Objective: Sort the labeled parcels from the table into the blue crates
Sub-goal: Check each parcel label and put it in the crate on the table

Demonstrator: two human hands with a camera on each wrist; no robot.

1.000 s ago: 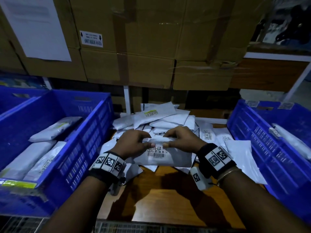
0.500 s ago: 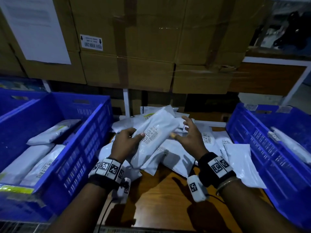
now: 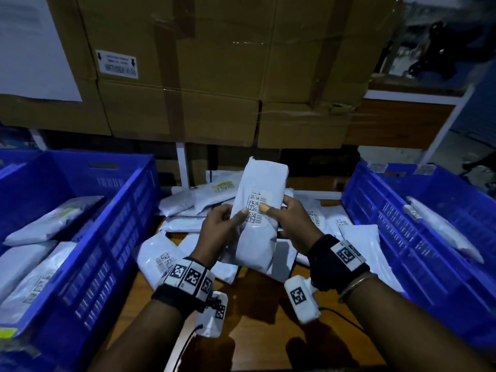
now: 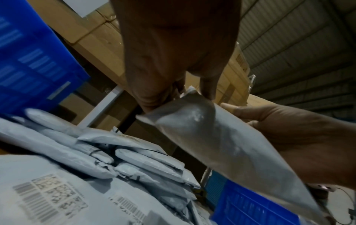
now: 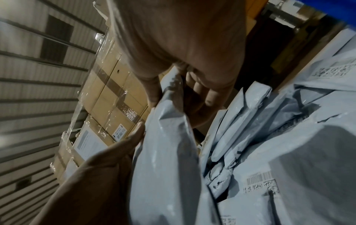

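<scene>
Two crates: left crate [image 3: 80,237] and right crate [image 3: 402,237] flank the worktop [image 3: 255,331]; each already holds parcels.
Pile: many parcels [image 3: 188,202] remain unsorted on the worktop.
Change: a second ago the parcel [image 3: 259,210] lay low and sideways over the pile; now it stands upright, lifted, label facing the person, likely for reading before choosing a crate.
Parcel: white, soft, elongated, barcoded.
Left hand [image 3: 220,229]: pinches its left edge.
Right hand [image 3: 292,224]: grips its right edge, thumb on the label.

Barcodes on the held parcel [image 3: 257,210], its print illegible
</scene>
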